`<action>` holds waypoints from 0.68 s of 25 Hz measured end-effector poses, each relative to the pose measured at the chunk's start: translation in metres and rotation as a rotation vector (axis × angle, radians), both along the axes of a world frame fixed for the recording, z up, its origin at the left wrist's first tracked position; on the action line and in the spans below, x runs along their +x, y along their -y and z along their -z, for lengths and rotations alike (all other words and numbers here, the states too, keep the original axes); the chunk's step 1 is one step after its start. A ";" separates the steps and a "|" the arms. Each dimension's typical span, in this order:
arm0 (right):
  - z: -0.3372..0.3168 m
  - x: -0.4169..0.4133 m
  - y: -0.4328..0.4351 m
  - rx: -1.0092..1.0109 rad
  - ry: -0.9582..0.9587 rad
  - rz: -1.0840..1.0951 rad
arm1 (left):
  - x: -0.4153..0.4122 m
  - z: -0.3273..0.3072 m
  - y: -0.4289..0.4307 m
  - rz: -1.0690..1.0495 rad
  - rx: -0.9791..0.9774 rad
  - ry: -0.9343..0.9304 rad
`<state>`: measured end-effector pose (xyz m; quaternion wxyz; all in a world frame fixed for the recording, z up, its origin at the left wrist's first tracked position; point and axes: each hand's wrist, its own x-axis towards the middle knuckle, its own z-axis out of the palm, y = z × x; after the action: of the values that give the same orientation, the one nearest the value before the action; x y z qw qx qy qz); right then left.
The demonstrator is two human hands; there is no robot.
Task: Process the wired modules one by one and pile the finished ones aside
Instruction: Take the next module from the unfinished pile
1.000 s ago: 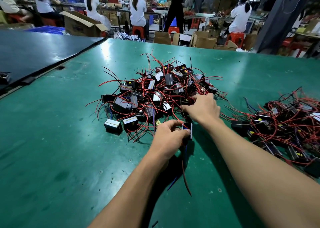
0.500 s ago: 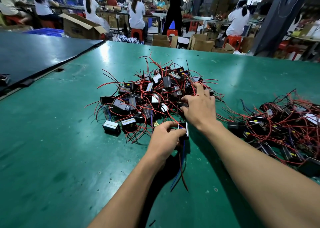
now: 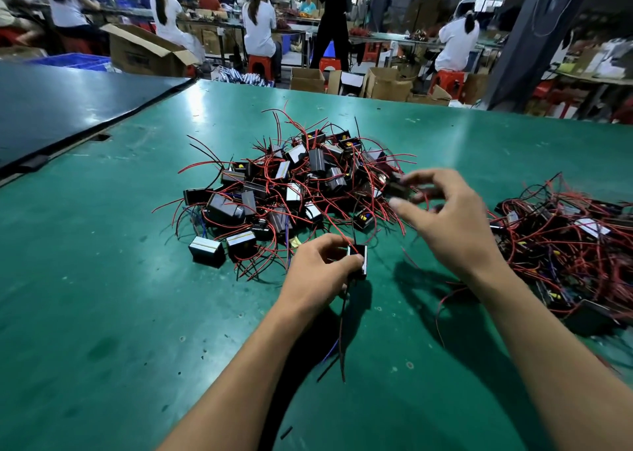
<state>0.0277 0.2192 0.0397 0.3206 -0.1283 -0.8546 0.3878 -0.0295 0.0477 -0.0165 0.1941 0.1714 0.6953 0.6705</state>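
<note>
A heap of small black modules [image 3: 294, 190] with red and black wires lies in the middle of the green table [image 3: 102, 313]. A second tangled pile of modules [image 3: 568, 245] lies at the right. My left hand [image 3: 318, 276] grips one black module [image 3: 358, 262] just in front of the heap, its wires trailing toward me. My right hand [image 3: 445, 218] is raised over the heap's right edge and pinches another black module [image 3: 397, 187] between its fingertips; that module is blurred by motion.
A dark table [image 3: 51, 108] adjoins the green one at the left. Beyond the far edge stand cardboard boxes [image 3: 387, 84], red stools and seated workers in white. A grey pillar [image 3: 527, 39] rises at the back right.
My right hand has lifted off the heap with a module pinched in its fingers and moved right. My left hand has kept its module in about the same place.
</note>
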 end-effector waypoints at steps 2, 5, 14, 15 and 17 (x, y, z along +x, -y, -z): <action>0.014 0.023 -0.002 0.021 0.172 -0.090 | 0.001 0.000 0.000 0.015 -0.049 -0.053; 0.032 0.042 -0.001 0.019 0.307 -0.125 | 0.002 0.002 0.000 0.037 -0.060 -0.056; 0.050 0.049 -0.005 -0.289 0.376 -0.270 | -0.004 0.008 0.002 0.036 -0.035 -0.020; 0.051 0.049 -0.007 -0.319 0.356 -0.268 | -0.005 0.008 0.002 0.048 -0.046 -0.012; 0.053 0.051 -0.006 -0.410 0.313 -0.247 | -0.004 0.008 0.002 0.084 -0.057 0.018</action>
<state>0.0782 0.2257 -0.0137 0.1023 -0.1438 -0.8066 0.5642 -0.0336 0.0452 -0.0242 0.2331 0.1885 0.7046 0.6431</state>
